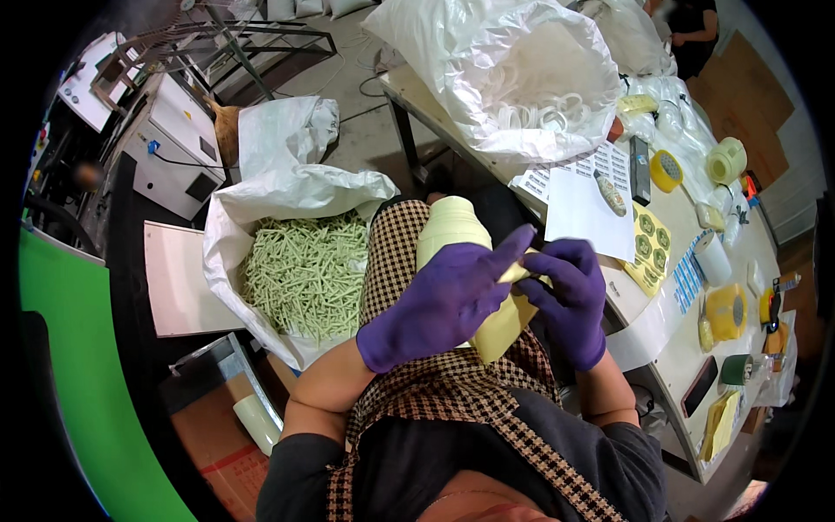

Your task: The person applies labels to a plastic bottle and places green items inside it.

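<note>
Both my hands wear purple gloves and meet over my lap. My left hand [444, 300] closes round a pale yellow-green, bottle-shaped plastic piece [452, 222] with a rounded, stepped top. Below those fingers shows a flatter yellow piece [503, 335]; whether it is joined to the bottle-shaped piece I cannot tell. To the right, my right hand [570, 300] pinches a small yellow edge or strip [517, 271] next to the left fingers. The fingers hide most of this spot. A checked apron [391, 252] covers my lap under it all.
A white sack [228, 261] of thin pale green sticks stands at my left. On the table at right are a large sack [470, 96] of white rings, a yellow sticker sheet [648, 248], tape rolls [724, 311], a phone [698, 386] and a similar pale yellow piece [726, 161].
</note>
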`<state>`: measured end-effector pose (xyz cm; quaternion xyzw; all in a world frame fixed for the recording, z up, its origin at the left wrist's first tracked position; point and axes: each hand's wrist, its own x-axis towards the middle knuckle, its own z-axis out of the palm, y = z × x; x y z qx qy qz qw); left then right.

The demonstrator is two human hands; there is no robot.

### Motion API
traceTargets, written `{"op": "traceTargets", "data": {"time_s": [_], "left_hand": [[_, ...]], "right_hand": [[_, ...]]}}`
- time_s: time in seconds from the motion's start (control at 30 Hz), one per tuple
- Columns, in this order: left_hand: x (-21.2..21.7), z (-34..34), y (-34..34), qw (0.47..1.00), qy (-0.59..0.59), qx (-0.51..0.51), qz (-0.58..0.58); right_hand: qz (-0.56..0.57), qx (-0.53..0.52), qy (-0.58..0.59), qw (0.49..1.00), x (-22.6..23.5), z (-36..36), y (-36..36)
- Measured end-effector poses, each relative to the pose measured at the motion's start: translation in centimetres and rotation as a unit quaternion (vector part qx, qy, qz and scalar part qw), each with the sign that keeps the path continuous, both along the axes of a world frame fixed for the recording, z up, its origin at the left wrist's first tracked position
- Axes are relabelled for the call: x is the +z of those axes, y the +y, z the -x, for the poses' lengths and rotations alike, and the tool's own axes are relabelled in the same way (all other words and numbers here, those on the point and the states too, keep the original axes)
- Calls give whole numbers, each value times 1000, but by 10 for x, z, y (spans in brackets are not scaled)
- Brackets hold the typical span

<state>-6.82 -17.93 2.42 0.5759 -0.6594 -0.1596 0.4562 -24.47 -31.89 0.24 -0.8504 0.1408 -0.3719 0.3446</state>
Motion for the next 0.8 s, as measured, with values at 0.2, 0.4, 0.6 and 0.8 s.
{"op": "traceTargets", "data": {"time_s": [0.2,0.4,0.6,0.8], "left_hand": [[-1,6,6,997,-66,-2,33],[-14,-2,3,926,358,68,-98],[-53,-133,-47,973,166,141,-74],[-118,-116,-84,934,216,110,-264]], "right_hand": [[116,-35,-91,988,-5,5,3],[395,-81,-153,902,-29,16,4],[-289,40,-319,902,-46,39,-5],[-572,18,-102,814,-109,19,-12]]}}
